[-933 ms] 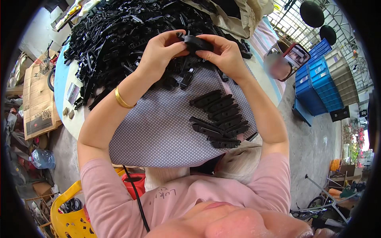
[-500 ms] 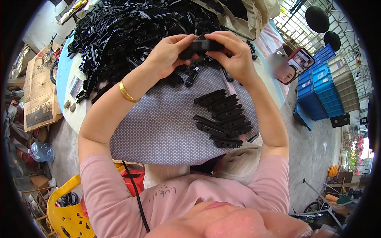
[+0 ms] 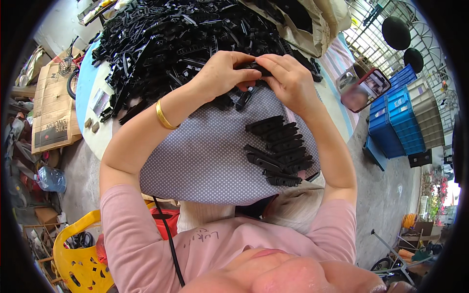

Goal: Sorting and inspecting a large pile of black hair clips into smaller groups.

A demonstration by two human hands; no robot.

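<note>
Both hands meet over the near edge of a big heap of black plastic parts [image 3: 161, 53]. Between their fingertips is a black plastic part [image 3: 264, 71], mostly covered by the fingers. My left hand [image 3: 225, 73] is closed on its left end, thumb pointing right. From the other side, my right hand [image 3: 291, 82] pinches it with fingers bent over the top. Nearer to me, several similar long black parts [image 3: 281, 146] lie stacked at a slant on the grey patterned cloth [image 3: 195, 156]. A loose black piece [image 3: 244, 99] lies just below the hands.
A pale sack [image 3: 312, 29] stands at the far right of the round table. A phone [image 3: 366, 90] is held up beside the table's right edge. Blue crates [image 3: 395, 117] stand on the floor to the right. A yellow chair [image 3: 83, 254] is at lower left.
Both hands have come slightly nearer to me and closed in around the black part, which shows less now. The view has shifted a little. The stacked parts look the same.
</note>
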